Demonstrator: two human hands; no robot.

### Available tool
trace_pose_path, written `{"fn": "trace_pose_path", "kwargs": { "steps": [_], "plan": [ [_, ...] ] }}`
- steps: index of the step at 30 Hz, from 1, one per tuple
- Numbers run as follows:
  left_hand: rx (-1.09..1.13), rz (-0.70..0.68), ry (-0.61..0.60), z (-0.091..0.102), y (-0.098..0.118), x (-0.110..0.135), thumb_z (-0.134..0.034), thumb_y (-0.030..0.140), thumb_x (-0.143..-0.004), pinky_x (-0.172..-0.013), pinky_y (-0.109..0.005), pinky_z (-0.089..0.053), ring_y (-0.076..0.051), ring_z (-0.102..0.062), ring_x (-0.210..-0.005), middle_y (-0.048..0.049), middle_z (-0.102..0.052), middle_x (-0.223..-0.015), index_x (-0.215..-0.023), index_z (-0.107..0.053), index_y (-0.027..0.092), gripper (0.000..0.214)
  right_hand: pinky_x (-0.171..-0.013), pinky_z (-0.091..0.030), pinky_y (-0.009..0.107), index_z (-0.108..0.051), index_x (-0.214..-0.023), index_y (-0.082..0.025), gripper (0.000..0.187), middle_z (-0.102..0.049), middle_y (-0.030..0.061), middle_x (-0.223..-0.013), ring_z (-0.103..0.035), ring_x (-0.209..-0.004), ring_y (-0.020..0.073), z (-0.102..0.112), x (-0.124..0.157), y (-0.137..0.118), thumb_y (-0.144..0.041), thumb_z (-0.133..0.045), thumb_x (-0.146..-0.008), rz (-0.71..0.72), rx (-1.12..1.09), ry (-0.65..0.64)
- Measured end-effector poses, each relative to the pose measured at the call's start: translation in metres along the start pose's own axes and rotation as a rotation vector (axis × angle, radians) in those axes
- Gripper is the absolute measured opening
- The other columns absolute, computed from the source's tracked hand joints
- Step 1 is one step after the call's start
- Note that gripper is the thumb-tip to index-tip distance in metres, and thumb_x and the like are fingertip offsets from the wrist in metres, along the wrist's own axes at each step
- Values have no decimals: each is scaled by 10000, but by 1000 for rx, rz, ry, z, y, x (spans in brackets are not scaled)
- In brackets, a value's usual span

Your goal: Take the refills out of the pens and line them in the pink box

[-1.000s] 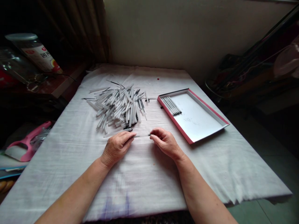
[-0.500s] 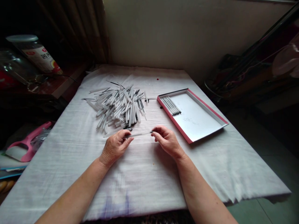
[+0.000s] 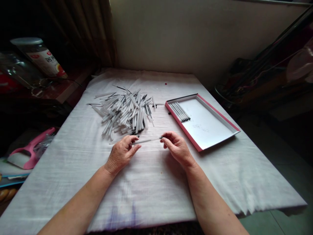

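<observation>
A slim clear pen (image 3: 148,140) with a dark tip is stretched nearly level between my two hands. My right hand (image 3: 176,148) pinches its dark-tipped end between thumb and fingertips. At the other end, my left hand (image 3: 122,151) has thumb and fingers around the pen in a loose grip, and that end is partly hidden. Just beyond my left hand lies a heap of clear pen barrels and dark-tipped refills (image 3: 124,112). To the right, a shallow red-edged box lid (image 3: 187,132) holds a row of several pens (image 3: 179,111) along its left side.
A white cloth (image 3: 151,189) covers the table. Small black parts (image 3: 154,106) lie beside the heap, and a red bit (image 3: 165,84) lies farther back. On the left are a labelled jar (image 3: 45,60) on a wooden surface and a pink-handled object (image 3: 30,148).
The view has shifted very slightly. Both hands keep the pen in almost the same place, and my left thumb and fingers look a little further apart.
</observation>
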State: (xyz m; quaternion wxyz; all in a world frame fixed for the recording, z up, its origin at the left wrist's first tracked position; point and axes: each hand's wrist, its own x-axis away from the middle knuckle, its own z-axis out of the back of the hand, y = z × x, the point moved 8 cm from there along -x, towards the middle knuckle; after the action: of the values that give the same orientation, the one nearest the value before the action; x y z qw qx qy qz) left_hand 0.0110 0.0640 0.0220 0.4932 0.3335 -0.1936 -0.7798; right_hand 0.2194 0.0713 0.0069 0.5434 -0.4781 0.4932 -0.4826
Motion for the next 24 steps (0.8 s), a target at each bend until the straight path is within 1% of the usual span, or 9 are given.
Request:
{"fn": "trace_pose_path", "kwargs": {
  "steps": [2,5,7,11,13,15,18,20,24],
  "plan": [
    [-23,-37,-35,-1,4,0,-492,417,-920,-697,-269,-493,-154,-639,-724,-62,-698,-948,-1022,-644,185,296,-525,-505,253,-609,-860,-193,224,-645,23,-735,-581,-596,124,1,0,-2,-398,-644,-777,7,-15,4],
    [-55,-65,-87,-4,8,0,-418,380,-955,-654,-257,-467,-158,-630,-707,-41,-683,-771,-847,-666,185,333,-526,-506,258,-604,-868,-197,231,-642,20,-736,-582,-597,125,1,0,-4,-406,-645,-777,13,-12,4],
    [-46,-54,-78,-4,8,0,-438,371,-946,-630,-248,-454,-150,-617,-678,-29,-660,-715,-797,-650,185,319,-521,-505,259,-602,-871,-197,243,-643,23,-745,-586,-602,128,1,0,-4,-416,-646,-775,12,-8,4],
    [-18,4,-8,0,2,0,-541,408,-890,-631,-247,-467,-139,-611,-642,-13,-660,-750,-870,-626,189,235,-521,-504,260,-601,-867,-192,256,-643,27,-753,-598,-617,135,-1,0,-2,-424,-649,-771,6,-13,2],
    [-21,22,-14,0,0,0,-542,421,-887,-623,-248,-473,-144,-623,-640,-13,-672,-762,-952,-627,188,256,-524,-503,259,-602,-862,-190,248,-639,24,-743,-596,-614,133,-2,0,-2,-417,-647,-771,4,-17,-2],
    [-20,1,-48,-2,2,1,-499,408,-914,-638,-250,-478,-156,-648,-686,-24,-694,-783,-1001,-638,189,274,-526,-502,258,-604,-860,-190,238,-634,22,-735,-590,-607,129,-2,1,-3,-408,-644,-773,2,-18,-4],
    [-23,-47,-88,-5,7,1,-450,358,-944,-652,-246,-471,-159,-657,-725,-34,-704,-782,-900,-666,193,276,-529,-502,260,-604,-864,-193,241,-636,23,-740,-592,-615,133,-2,1,-3,-412,-647,-770,3,-14,3],
    [-15,-54,-68,-3,7,0,-479,342,-933,-658,-247,-468,-157,-650,-724,-35,-699,-778,-849,-660,189,251,-527,-502,262,-603,-869,-195,255,-641,26,-751,-599,-624,138,-2,1,-1,-424,-649,-766,0,-18,9],
    [25,-34,-11,0,5,0,-536,341,-902,-668,-246,-477,-151,-638,-710,-29,-683,-779,-850,-641,188,193,-513,-497,255,-601,-877,-193,273,-643,32,-771,-602,-621,137,-3,0,3,-435,-649,-761,-12,-23,4]
  ]
}}
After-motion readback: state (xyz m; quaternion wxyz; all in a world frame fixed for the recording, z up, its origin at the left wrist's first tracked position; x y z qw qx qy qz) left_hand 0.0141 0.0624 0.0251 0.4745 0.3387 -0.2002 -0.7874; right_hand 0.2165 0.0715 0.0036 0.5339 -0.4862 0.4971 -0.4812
